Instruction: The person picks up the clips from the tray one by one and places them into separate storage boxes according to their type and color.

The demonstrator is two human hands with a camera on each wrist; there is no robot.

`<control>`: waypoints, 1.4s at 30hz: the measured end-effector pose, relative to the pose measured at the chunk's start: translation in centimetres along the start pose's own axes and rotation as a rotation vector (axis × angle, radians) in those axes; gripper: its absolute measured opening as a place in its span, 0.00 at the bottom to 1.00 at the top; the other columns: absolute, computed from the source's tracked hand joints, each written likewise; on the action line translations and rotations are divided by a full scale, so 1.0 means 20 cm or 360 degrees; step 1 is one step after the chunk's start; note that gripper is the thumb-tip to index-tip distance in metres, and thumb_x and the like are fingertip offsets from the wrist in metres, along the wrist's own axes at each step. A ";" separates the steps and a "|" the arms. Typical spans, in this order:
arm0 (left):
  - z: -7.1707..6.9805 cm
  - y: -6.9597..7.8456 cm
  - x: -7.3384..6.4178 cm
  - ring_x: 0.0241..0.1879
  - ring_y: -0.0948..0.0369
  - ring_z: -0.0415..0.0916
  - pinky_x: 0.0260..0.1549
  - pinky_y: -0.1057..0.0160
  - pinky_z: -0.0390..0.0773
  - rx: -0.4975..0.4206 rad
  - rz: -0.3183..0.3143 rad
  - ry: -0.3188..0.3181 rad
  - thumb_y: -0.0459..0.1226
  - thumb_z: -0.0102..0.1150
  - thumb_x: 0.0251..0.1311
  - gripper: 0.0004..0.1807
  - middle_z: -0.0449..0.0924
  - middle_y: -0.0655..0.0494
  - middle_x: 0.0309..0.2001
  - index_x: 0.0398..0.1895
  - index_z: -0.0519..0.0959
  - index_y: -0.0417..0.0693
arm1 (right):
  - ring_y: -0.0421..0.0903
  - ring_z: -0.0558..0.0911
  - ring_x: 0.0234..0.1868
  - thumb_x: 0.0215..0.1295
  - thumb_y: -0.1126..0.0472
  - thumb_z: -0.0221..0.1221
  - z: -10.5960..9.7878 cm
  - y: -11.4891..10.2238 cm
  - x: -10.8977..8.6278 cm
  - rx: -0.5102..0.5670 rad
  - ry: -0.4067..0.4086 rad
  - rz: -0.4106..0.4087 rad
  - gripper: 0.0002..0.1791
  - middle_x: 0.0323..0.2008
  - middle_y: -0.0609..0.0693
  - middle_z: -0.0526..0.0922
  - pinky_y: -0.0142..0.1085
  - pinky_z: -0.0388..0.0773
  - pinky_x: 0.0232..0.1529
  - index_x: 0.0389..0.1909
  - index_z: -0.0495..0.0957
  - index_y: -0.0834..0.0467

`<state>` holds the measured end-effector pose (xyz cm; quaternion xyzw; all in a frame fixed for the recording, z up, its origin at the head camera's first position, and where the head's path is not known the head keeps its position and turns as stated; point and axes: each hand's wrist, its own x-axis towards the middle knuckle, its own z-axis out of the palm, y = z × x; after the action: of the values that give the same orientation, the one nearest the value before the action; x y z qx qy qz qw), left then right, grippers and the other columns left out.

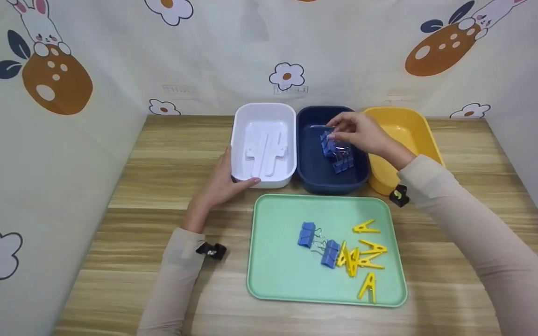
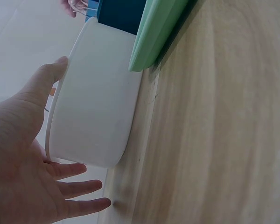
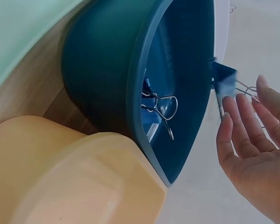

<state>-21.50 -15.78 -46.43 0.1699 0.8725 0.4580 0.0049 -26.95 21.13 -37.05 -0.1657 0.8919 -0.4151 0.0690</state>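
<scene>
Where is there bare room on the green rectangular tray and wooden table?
Free: the left strip of the tray, between its rim and the leftmost blue binder clip; the table left of the white rectangular bin and left hand. Crowded: the tray's right middle, where yellow V-shaped clothespins bunch beside another blue clip.

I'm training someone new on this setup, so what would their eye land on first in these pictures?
Probably the right hand, pinching a blue binder clip over the navy bin, the middle of three between the white bin and the yellow bin. Next, likely the bright yellow clothespins on the right half of the mint-green tray, in front of the bins.
</scene>
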 end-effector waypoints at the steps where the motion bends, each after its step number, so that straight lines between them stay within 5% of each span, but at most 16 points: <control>1: 0.00 0.00 0.00 0.77 0.50 0.59 0.79 0.48 0.56 -0.0002 0.0004 -0.0002 0.48 0.80 0.57 0.64 0.60 0.42 0.80 0.86 0.45 0.43 | 0.42 0.83 0.39 0.72 0.64 0.67 0.00 0.00 0.00 -0.0005 0.0003 -0.0002 0.16 0.45 0.62 0.87 0.22 0.80 0.40 0.56 0.83 0.66; 9: 0.00 0.01 0.00 0.77 0.47 0.57 0.79 0.47 0.55 0.0000 -0.0029 -0.0011 0.47 0.79 0.57 0.65 0.57 0.40 0.81 0.86 0.44 0.42 | 0.41 0.84 0.39 0.72 0.64 0.67 -0.01 0.00 -0.01 -0.0036 0.0016 -0.0020 0.16 0.45 0.62 0.87 0.22 0.80 0.40 0.57 0.83 0.65; 18: -0.01 0.01 0.00 0.79 0.48 0.55 0.80 0.46 0.54 -0.0016 -0.0053 -0.0016 0.48 0.79 0.57 0.65 0.55 0.41 0.82 0.87 0.42 0.43 | 0.52 0.85 0.46 0.73 0.61 0.66 -0.01 0.00 -0.04 -0.0030 -0.0013 0.0011 0.17 0.48 0.62 0.87 0.23 0.80 0.44 0.58 0.83 0.64; 42: 0.00 0.00 -0.01 0.79 0.47 0.56 0.80 0.45 0.54 0.0019 -0.0039 -0.0006 0.50 0.79 0.57 0.65 0.56 0.41 0.82 0.86 0.43 0.43 | 0.54 0.84 0.46 0.74 0.61 0.66 -0.01 0.02 -0.23 -0.0039 -0.0048 -0.0076 0.18 0.49 0.63 0.88 0.21 0.78 0.45 0.58 0.83 0.66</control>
<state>-21.37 -15.83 -46.42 0.1600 0.8773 0.4524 0.0111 -22.84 23.14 -37.40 -0.1940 0.8916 -0.4031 0.0704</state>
